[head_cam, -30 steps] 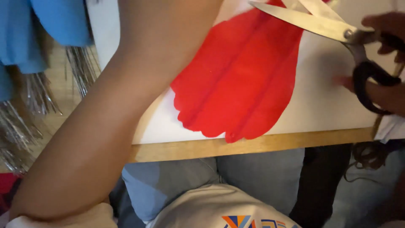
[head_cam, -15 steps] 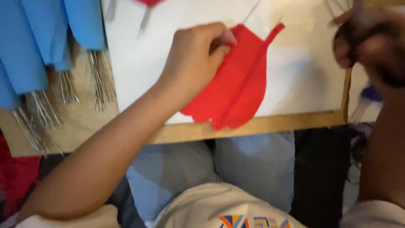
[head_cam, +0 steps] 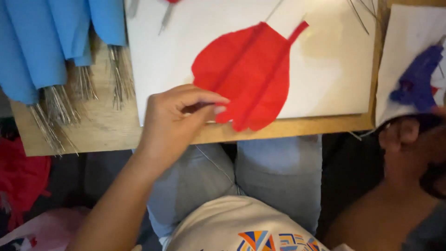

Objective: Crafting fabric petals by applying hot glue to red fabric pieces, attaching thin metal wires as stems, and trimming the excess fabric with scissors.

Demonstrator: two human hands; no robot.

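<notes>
A red leaf-shaped paper piece with fold lines and a narrow stem lies on a white sheet on the wooden table. My left hand reaches in from the lower left. Its thumb and forefinger pinch the paper's lower left edge near the table's front. My right hand is at the right edge, in shadow below a second white sheet that carries a blue paper piece. Blur and shadow hide whether this hand holds anything.
Blue paper rolls with bundles of thin silver wire hang over the table's left part. Loose wires lie at the top of the white sheet. My knees in light jeans are under the table edge. Red material sits low left.
My left hand slid from the red paper's upper left down to its lower left edge. My right hand dropped from the upper right to the right edge. The view shifted, showing the second sheet.
</notes>
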